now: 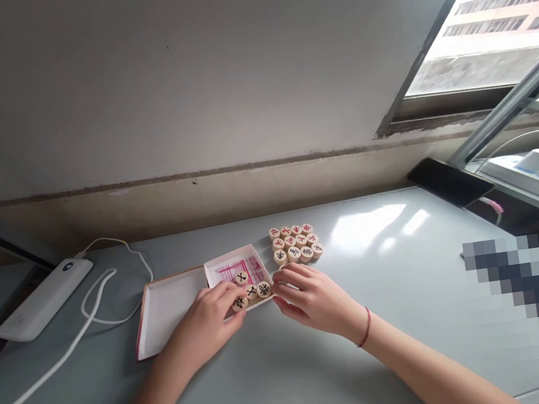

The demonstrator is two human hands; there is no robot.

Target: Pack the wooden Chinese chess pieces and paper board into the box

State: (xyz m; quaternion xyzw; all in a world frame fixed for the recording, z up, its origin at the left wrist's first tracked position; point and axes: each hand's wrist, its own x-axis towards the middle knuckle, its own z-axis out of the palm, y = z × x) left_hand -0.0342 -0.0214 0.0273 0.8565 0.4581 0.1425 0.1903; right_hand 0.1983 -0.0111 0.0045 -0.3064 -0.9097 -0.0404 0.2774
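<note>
A small open box (261,261) with white walls and a pink-and-white printed sheet inside stands in front of me. Several round wooden Chinese chess pieces with black characters are in it, among them one chess piece (264,289) at the near right corner. My left hand (214,312) reaches over the near left part of the box, thumb and fingers closed around another chess piece (240,303). At the box's right edge, my right hand (306,293) has its fingers curled together; whatever is between them is hidden. Just beyond it are chess pieces (296,241) in tidy rows.
The box's lid (173,301) lies open on the left. A white power bank (44,301) and white cables (98,297) are farther left. At the back right, a dark phone (450,183) leans by a metal frame. A wall closes off the grey table's (400,291) far edge.
</note>
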